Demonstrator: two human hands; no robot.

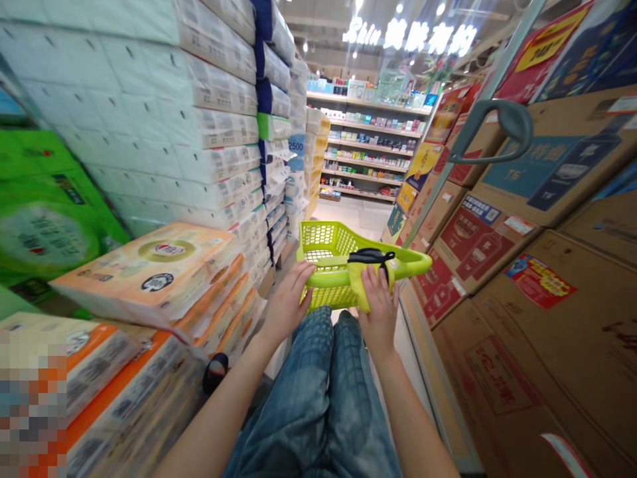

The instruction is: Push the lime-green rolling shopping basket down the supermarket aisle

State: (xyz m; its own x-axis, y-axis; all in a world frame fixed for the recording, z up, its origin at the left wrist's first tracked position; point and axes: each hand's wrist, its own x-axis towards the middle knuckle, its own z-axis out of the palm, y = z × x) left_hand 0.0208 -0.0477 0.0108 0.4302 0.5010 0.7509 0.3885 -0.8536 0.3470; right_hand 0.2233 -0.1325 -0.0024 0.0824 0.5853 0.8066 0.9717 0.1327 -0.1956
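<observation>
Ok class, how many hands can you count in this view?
2: the left hand on the rim of the lime-green shopping basket, the right hand on a yellow cloth draped over that basket.

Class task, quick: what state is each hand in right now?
Left hand: closed, holding the rim of the lime-green basket.
Right hand: lying on a yellow cloth over the basket; whether it grips cannot be told.

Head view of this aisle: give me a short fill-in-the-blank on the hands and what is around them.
The left hand is on the rim of a ____ plastic shopping basket.
The right hand rests on a yellow cloth with a ____ strap.
Wrapped tissue packs are stacked on the ____ side, cardboard cartons opposite.

Missing words: lime-green; black; left.
</observation>
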